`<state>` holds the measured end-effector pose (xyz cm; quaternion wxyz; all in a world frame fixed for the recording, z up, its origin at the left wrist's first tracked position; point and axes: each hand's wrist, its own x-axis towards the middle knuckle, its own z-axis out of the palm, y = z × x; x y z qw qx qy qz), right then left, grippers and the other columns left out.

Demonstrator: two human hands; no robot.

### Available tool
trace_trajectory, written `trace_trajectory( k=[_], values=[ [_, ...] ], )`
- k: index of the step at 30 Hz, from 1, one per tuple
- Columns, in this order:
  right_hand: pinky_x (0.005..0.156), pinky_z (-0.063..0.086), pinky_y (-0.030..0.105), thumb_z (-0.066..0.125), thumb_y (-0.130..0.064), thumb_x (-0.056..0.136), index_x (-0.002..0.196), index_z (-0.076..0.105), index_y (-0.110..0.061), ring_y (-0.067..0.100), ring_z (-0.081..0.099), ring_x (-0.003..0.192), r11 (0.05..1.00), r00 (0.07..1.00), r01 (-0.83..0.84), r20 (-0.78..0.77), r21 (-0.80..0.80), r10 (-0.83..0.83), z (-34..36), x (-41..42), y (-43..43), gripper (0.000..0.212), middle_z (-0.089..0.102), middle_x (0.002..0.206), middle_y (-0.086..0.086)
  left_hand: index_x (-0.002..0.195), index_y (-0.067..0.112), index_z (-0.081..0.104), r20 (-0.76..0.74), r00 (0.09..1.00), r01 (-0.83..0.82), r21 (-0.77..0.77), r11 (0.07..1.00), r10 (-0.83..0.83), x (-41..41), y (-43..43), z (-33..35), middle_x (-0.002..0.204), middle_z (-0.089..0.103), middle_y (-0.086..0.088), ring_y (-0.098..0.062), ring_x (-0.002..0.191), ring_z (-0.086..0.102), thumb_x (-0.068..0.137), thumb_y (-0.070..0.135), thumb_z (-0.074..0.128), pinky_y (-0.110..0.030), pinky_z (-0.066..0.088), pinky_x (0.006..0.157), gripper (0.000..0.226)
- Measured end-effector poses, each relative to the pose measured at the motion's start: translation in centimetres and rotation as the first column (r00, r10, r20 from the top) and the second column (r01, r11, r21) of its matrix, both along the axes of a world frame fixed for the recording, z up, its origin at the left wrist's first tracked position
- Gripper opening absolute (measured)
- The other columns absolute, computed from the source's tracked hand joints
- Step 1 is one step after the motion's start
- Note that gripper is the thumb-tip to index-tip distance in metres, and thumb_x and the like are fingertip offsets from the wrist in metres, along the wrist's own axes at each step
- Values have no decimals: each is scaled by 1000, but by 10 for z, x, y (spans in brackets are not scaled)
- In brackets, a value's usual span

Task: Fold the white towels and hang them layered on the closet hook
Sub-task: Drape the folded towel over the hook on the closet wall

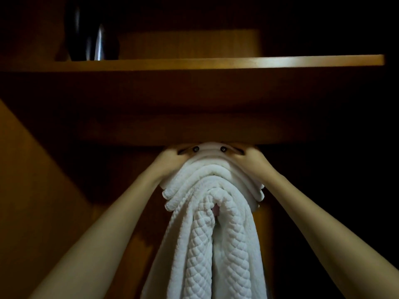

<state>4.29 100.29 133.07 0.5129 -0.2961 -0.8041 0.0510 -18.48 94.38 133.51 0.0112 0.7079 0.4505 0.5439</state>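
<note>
Several white towels (210, 223) hang in stacked folds from a white hook mount (209, 150) with two dark screws, fixed under a wooden shelf. The front towel has a quilted diamond texture; smoother folds arch over it. My left hand (170, 160) grips the top of the bundle on its left side, just below the mount. My right hand (253, 161) grips the top on the right side. Fingers of both hands are partly hidden behind the towels. The hook itself is covered by the fabric.
The wooden shelf (216, 61) spans the view above, with its underside (194, 104) close over my hands. A dark shiny object (92, 39) stands on the shelf at upper left. A wooden closet wall (32, 190) slopes at left. The right side is dark.
</note>
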Motion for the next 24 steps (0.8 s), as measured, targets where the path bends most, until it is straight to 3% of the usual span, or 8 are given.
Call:
trace_trajectory(
  k=[4, 8, 11, 14, 17, 20, 22, 24],
  values=[
    [61, 43, 3, 49, -57, 95, 118, 63, -38, -5, 60, 79, 1000, 999, 6, 40, -3, -6, 1, 2, 3, 33, 67, 99, -17, 138, 38, 51, -272, 930, -260, -6, 965, 249, 1, 3, 9, 140, 53, 9, -15, 127, 49, 97, 59, 40, -22, 32, 91, 47],
    [54, 42, 31, 47, -53, 97, 84, 58, -38, 20, 58, 58, 999, 997, 48, 52, 16, -48, 0, -2, 8, 23, 64, 67, -1, 138, 35, 52, -367, 865, -392, -67, 917, 343, 8, 1, 14, 141, 54, -2, -26, 127, 51, 93, 69, 34, -27, 34, 88, 58],
    [44, 31, 17, 49, -47, 99, 71, 51, -35, 3, 43, 40, 1000, 999, 26, -37, -5, -27, -3, -4, 14, 30, 49, 46, -17, 142, 29, 48, -430, 827, -453, -130, 882, 362, 14, 1, 20, 147, 48, -6, -28, 132, 46, 92, 71, 31, -32, 36, 98, 68],
    [48, 38, 6, 54, -42, 98, 78, 58, -38, -10, 54, 52, 999, 993, -8, -115, -43, 3, -4, -5, 21, 21, 57, 60, -24, 146, 26, 43, -306, 922, -312, -216, 925, 239, 14, 8, 17, 152, 41, -4, -24, 137, 41, 98, 60, 34, -31, 31, 109, 60],
    [51, 40, 9, 54, -41, 98, 75, 59, -34, -8, 55, 52, 994, 987, -47, -156, -99, 31, -5, -7, 28, 25, 57, 57, -19, 143, 26, 48, -137, 987, -119, -220, 968, 90, 16, 15, 11, 148, 46, -1, -20, 133, 46, 100, 54, 38, -31, 33, 111, 53],
    [60, 40, 13, 53, -47, 97, 87, 67, -24, 0, 57, 67, 974, 973, -112, -219, -198, 67, -14, -5, 33, 29, 63, 68, -5, 143, 28, 47, -125, 990, -90, -230, 969, 62, 16, 21, 9, 147, 47, 2, -18, 133, 45, 98, 58, 37, -26, 33, 103, 55],
    [65, 42, 6, 49, -55, 96, 100, 66, -37, -7, 57, 75, 970, 976, -107, -207, -216, 62, -22, -2, 30, 24, 61, 81, -19, 141, 31, 48, -55, 998, -42, -270, 962, 28, 15, 19, 4, 143, 51, 1, -16, 123, 53, 97, 60, 40, -26, 41, 97, 53],
    [73, 42, 15, 43, -60, 96, 113, 65, -35, -4, 58, 89, 977, 990, -78, -129, -200, 52, -29, 1, 21, 38, 63, 97, -18, 140, 33, 49, -43, 998, -52, -267, 962, 42, 15, 10, -2, 139, 55, -1, -14, 113, 56, 96, 61, 40, -26, 44, 90, 52]
  ],
)
